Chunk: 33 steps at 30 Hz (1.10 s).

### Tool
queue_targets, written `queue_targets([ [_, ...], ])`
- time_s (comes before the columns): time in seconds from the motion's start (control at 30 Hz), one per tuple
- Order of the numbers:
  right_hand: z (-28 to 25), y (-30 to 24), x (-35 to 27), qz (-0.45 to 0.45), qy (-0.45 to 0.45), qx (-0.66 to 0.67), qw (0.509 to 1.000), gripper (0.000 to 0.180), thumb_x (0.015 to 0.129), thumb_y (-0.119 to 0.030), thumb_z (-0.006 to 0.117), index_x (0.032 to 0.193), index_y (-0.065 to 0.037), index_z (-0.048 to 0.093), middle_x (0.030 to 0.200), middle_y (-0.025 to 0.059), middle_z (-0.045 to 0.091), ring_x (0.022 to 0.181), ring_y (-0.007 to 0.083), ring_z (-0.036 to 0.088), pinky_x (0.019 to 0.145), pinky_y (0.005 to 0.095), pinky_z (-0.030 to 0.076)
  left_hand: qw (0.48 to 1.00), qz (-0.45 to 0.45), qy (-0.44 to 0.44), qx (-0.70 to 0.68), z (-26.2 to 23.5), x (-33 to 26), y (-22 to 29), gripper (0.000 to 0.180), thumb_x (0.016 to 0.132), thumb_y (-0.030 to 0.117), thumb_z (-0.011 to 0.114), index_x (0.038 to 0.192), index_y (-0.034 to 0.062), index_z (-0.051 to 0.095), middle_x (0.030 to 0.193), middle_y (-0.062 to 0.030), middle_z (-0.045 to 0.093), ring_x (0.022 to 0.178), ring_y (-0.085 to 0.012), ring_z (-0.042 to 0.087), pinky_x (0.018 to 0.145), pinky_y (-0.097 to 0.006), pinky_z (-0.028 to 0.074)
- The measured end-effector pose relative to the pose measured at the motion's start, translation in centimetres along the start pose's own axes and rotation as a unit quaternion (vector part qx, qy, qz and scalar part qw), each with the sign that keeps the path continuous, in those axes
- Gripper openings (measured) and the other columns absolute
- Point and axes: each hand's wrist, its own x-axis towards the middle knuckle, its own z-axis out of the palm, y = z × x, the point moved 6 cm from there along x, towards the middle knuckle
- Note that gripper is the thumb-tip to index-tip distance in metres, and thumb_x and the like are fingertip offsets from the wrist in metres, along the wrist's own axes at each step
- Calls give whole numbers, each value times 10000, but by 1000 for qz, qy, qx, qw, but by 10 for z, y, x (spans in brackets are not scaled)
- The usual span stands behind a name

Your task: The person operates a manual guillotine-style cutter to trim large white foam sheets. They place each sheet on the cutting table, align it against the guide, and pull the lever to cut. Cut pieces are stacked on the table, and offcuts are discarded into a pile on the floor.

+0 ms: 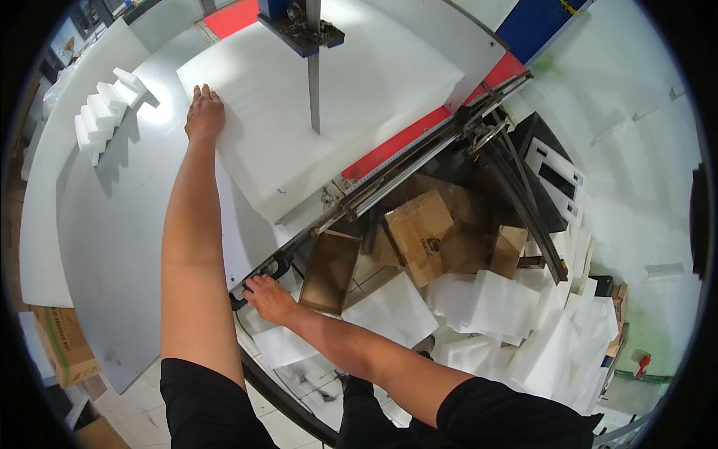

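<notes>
A thick white foam block [284, 112] lies on the grey table [120, 247] of a band saw. The upright saw blade [314, 93] stands at the block, coming down from a blue guide head [288, 26]. My left hand [204, 116] rests on the block's left edge, fingers stretched out and holding nothing. At the table's near corner my right hand [269, 299] is closed over a black handle [280, 266]. Its fingertips are partly hidden against the handle and table edge.
Several small white foam pieces [108, 112] stand in a row at the far left. A metal rail [396, 168] runs along the table's right edge. Beyond it lie cardboard boxes [419, 232] and white foam offcuts [501, 303] on the floor. Red surfaces [396, 142] show under the block.
</notes>
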Motion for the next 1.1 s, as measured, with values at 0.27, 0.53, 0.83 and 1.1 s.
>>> queue_targets([
  [0.27, 5, -4, 0, -41, 15, -56, 997, 88, 880, -128, 607, 934, -73, 649, 1043, 127, 549, 1076, 311, 560, 972, 448, 432, 1000, -7, -5, 16, 6, 2, -10, 556, 1067, 390, 258, 1578, 188, 345, 1669, -30, 260, 1469, -291, 378, 1187, -437, 352],
  [0.53, -1, 6, -4, -47, 51, -64, 996, 76, 863, -132, 622, 908, -83, 659, 995, 109, 565, 1005, 295, 568, 939, 428, 440, 1000, -23, -2, 20, 16, 3, 0, 547, 1062, 406, 277, 1574, 229, 354, 1665, 9, 270, 1478, -277, 364, 1193, -457, 345],
  [0.83, 22, -5, -6, -59, 106, 55, 991, 166, 862, -159, 631, 976, -78, 720, 1012, 148, 641, 1032, 340, 615, 907, 465, 481, 969, 75, 10, 237, 56, 29, -41, 502, 1052, 274, 352, 1496, 54, 429, 1564, -130, 430, 1407, -296, 458, 1133, -515, 389],
  [1.1, -15, -7, -36, 22, 91, 78, 993, 235, 865, -189, 640, 1062, -71, 693, 1077, 162, 643, 1077, 359, 590, 928, 476, 485, 998, -47, -40, -11, -16, -44, 4, 530, 1069, 329, 305, 1581, 195, 333, 1681, 0, 231, 1353, -298, 518, 1086, -619, 404],
])
